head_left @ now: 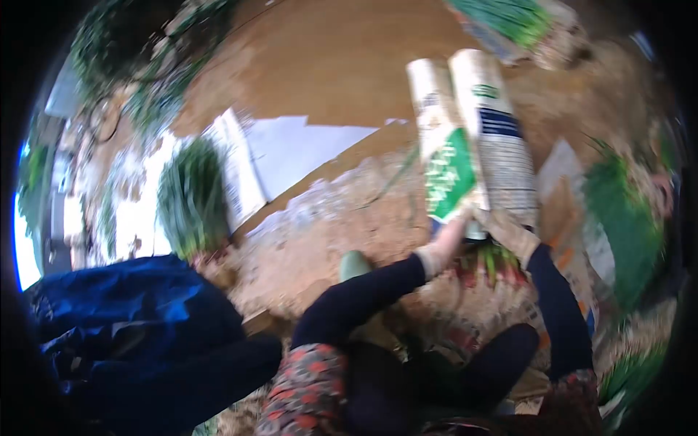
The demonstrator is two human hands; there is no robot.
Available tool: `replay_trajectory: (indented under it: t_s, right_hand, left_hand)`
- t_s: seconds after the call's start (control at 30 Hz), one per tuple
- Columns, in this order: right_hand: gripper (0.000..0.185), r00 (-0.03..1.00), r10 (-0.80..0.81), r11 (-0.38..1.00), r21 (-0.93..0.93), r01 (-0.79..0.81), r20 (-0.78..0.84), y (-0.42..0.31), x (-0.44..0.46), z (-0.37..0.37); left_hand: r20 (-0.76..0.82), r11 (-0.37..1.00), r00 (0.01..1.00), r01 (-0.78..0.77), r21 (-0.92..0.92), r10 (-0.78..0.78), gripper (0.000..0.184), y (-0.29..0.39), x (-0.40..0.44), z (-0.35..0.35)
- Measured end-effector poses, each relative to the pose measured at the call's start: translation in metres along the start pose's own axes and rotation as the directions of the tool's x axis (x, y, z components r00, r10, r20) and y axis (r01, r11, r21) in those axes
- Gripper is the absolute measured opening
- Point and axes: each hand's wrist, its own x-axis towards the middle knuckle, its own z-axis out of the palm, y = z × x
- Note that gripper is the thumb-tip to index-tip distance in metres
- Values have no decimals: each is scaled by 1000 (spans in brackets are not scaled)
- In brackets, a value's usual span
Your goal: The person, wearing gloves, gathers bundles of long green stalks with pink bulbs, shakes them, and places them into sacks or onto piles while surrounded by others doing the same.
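Note:
Two side-by-side rolled parts of a printed white sack [502, 152], with green and dark blue print, lie on the ground in front of me. My left hand [445, 247] is closed on the lower end of the left roll. My right hand [511, 234], in a pale glove, is closed on the lower end of the right roll. The two hands are close together. Just below them, the reddish root ends of green onions [494, 267] stick out. Whether their leaves lie inside the sack is hidden.
A bundle of green onions [193, 192] lies at left beside a white sheet [305, 149]. More bundles lie at right [624, 218] and top right [516, 25]. A person in a blue garment [138, 312] is close on my left. Bare brown soil [313, 65] stretches ahead.

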Motion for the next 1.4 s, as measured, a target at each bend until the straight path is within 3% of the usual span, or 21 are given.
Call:
replay_trajectory:
  t_s: [0.03, 0.1, 0.2, 0.27, 0.33, 0.37, 0.4, 0.43, 0.5, 0.57, 0.7, 0.8, 0.87, 0.97, 1.0, 1.03, 1.07, 1.13, 1.27, 1.3, 1.4]
  right_hand:
    - [80, 994, 67, 984, -159, -81, -90, -8, 20, 13]
    - [90, 952, 281, 935, -190, -300, -122, 0, 37, 10]
    - [75, 941, 263, 903, -290, -319, -215, 13, 50, 16]
    - [63, 924, 173, 877, -375, -302, -340, 14, 51, 27]
    - [52, 930, 224, 819, -461, -342, -293, -4, 55, 30]
    - [49, 966, 105, 878, -434, -202, -236, -12, 53, 26]
    - [46, 982, -11, 917, -393, -65, -188, -19, 48, 22]
    - [43, 988, 76, 893, -432, -128, -134, -12, 46, 19]
    - [40, 987, 137, 905, -394, -160, -84, -13, 46, 11]
    - [37, 976, 190, 922, -322, -216, -111, -27, 46, 11]
    - [31, 944, 316, 758, -575, -309, -90, -17, 40, -2]
    - [35, 992, -74, 911, -413, 24, -106, 4, 56, -1]
    - [34, 991, 128, 850, -513, -123, -26, 0, 64, -12]
    - [30, 972, 235, 827, -527, -193, 13, -33, 82, -9]
    - [29, 972, 235, 835, -517, -188, 26, -46, 86, -6]
    - [28, 987, 160, 844, -522, -124, 25, -47, 87, -5]
    - [27, 996, 80, 849, -526, -50, 33, -48, 86, -3]
    - [25, 995, 16, 854, -519, 35, 95, -61, 96, 1]
    - [24, 976, 114, 829, -560, 11, 188, -132, 121, 6]
    - [24, 987, 46, 841, -539, 46, 155, -147, 128, 13]
    - [23, 991, 18, 913, -406, 37, 130, -162, 156, 24]
  left_hand:
    - [97, 962, 983, 175, -208, -158, 36, -1, 7, -15]
    - [95, 938, 969, 247, -244, -230, 28, 9, 6, -7]
    - [234, 910, 947, 285, -302, -220, 20, 35, -3, -7]
    - [591, 791, 727, 567, -229, -350, 22, 57, -8, -24]
    - [596, 978, 777, 191, 86, -204, 26, 99, 2, -80]
    - [492, 995, 871, -51, 82, 4, 28, 139, -1, -115]
    - [253, 991, 960, -129, 25, 118, 30, 167, 0, -167]
    - [-101, 972, 988, -132, -195, 114, 33, 181, 3, -232]
    - [-588, 648, 801, -390, -655, -112, 39, 191, 2, -362]
    - [-722, 375, 663, -630, -680, -198, 43, 203, -13, -462]
    - [-647, 249, 763, -630, -736, 16, 48, 211, -30, -554]
    - [-778, 497, 612, -635, -592, -144, 35, 230, -37, -541]
    - [-735, 666, 676, -525, -530, -51, 43, 182, -27, -598]
    - [-760, 886, 594, -163, -435, -264, 62, 217, -40, -598]
    - [-853, 996, 521, -46, -70, -36, 67, 244, -54, -563]
    - [-897, 926, 394, 220, 306, 203, 66, 269, -63, -534]
    - [-830, 657, 328, 507, 558, 452, 65, 280, -67, -522]
    - [-767, 506, 391, 586, 634, 508, 66, 274, -67, -529]
    - [-684, 380, 461, 590, 712, 565, 32, 263, -54, -558]
    - [-619, 387, 397, 523, 759, 678, 13, 259, -57, -562]
    - [-428, 331, 242, 355, 874, 871, 13, 280, -106, -573]
